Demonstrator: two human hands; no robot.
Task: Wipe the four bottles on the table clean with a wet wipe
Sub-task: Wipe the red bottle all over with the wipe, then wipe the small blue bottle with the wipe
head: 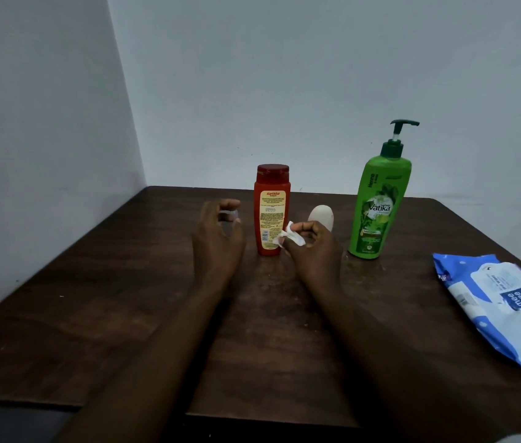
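Two hands: right (315,251) pinches wet wipe (290,235) beside red bottle (271,203), left (217,241) grips clear thing (229,215).

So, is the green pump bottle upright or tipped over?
Upright. The green pump bottle stands on its base on the table, pump nozzle at the top.

A dark brown wooden desk (125,298) is filling the lower half of the view, its grain running front to back and pale specks showing on its middle. A blue and white pack of wipes (501,308) is lying flat on the desk's right side, near that edge, with a white flap on top and a blue "mee mee" label; its far right end is running out of view. A pale grey wall (316,75) is rising behind the desk, and another (38,107) is standing along the desk's left side, the two meeting at the desk's far left corner.
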